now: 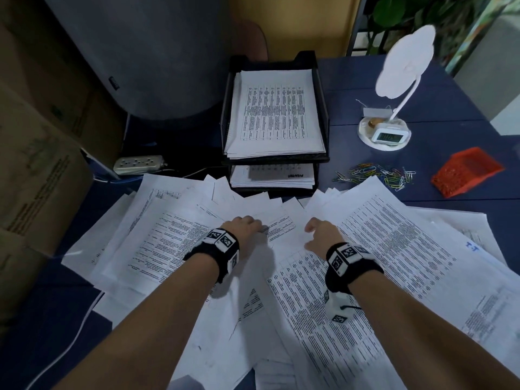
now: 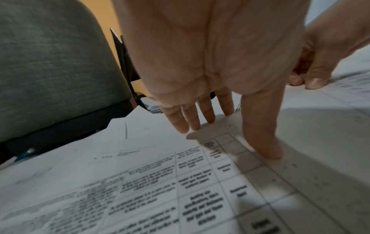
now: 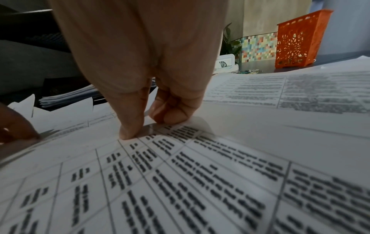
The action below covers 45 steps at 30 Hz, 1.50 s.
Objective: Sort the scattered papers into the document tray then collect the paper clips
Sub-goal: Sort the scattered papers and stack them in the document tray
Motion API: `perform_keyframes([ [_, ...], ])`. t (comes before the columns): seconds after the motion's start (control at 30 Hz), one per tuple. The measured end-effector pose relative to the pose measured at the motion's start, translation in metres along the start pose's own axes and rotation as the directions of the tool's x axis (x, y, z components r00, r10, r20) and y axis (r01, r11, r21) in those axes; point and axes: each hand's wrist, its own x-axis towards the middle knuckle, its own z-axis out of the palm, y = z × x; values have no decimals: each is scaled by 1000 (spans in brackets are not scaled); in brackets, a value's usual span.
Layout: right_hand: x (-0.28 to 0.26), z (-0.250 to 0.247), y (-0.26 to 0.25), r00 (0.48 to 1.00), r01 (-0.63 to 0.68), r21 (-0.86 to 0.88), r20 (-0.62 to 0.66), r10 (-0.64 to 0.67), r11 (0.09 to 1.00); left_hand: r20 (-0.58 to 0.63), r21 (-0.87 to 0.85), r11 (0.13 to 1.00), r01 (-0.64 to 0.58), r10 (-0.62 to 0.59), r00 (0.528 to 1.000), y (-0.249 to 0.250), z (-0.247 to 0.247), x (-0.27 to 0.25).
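While both forearms reach forward, left hand point(image 1: 247, 227) flat on papers point(image 1: 174, 237), right hand point(image 1: 323, 233) pinching sheet point(image 3: 180, 142)

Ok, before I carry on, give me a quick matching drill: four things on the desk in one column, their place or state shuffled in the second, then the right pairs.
Things:
1. paper clips
2. orange basket
3. document tray
4. left hand

Place or state:
A. two tiers, both already holding sheets
B. loose multicoloured heap on the blue desk, right of the tray
C. fingers straight, resting on the scattered papers
D. far right of the desk, beyond the clips

Pairs: 1-B, 2-D, 3-A, 4-C
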Motion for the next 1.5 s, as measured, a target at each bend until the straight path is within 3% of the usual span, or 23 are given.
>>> perform_keyframes([
  [0.13, -1, -1, -1, 1000, -8, -11, 8, 8, 1000, 56, 147, 989, -14, 6, 998, 2, -9, 3],
  [0.27, -1, -2, -3, 1000, -26, 13, 19, 25, 1000, 95, 186, 982, -33, 15, 995, 4, -14, 5],
  [0.37, 2, -6, -4, 994, -52, 75, 101, 44, 996, -18, 37, 998, -52, 52, 998, 5, -16, 6],
  [0.47, 1, -13, -6, 964, -95, 301, 266, 12, 949, -219, -206, 978, -18, -28, 975, 7, -26, 5],
  [0.57, 1, -17, -3, 951, -131, 425, 308, -7, 896, -302, -484, 875, 19, -187, 935, 7, -41, 5],
  [0.67, -3, -22, -3, 955, -232, 603, 292, 60, 764, -281, -678, 733, 44, -314, 907, 0, -49, 7],
  [0.73, -8, -28, -2, 945, -260, 678, 325, 37, 687, -254, -773, 633, 40, -368, 895, -3, -51, 8],
  [0.87, -7, -35, 2, 962, -102, 448, 273, -28, 888, -257, -882, 470, -44, -401, 879, -4, -56, 5],
  [0.93, -4, -40, 2, 981, -84, 455, 194, -7, 886, -249, -897, 439, -45, -418, 873, -6, -55, 1],
  [1.03, 0, -49, 3, 994, -52, 494, 106, 0, 868, -143, -888, 455, 68, -414, 899, -17, -46, -11],
  [1.1, 1, -51, 4, 998, -56, 592, 26, 51, 804, -80, -848, 513, 133, -372, 925, -24, -34, -15],
  [1.13, 0, -52, 4, 996, -60, 666, -12, 91, 744, -72, -860, 493, 132, -375, 924, -26, -26, -16],
  [1.17, 0, -51, 4, 991, -67, 752, -25, 131, 656, -70, -886, 448, 120, -384, 921, -27, -19, -18],
  [1.23, -6, -46, 6, 986, -103, 868, 26, 162, 486, -32, -955, 277, 105, -449, 893, -25, -8, -21],
  [1.27, -8, -41, 9, 984, -140, 871, 69, 165, 471, 7, -970, 213, 118, -462, 887, -22, -3, -22],
  [1.33, -13, -32, 14, 981, -191, 787, 143, 129, 586, 67, -972, 180, 154, -417, 906, -12, 4, -24],
  [1.43, -15, -25, 28, 982, -186, 588, 126, 138, 787, 79, -937, 302, 174, -303, 950, -2, 13, -25],
  [1.5, -14, -27, 42, 976, -214, 400, 113, 183, 891, 57, -941, 307, 145, -277, 959, 1, 18, -23],
])
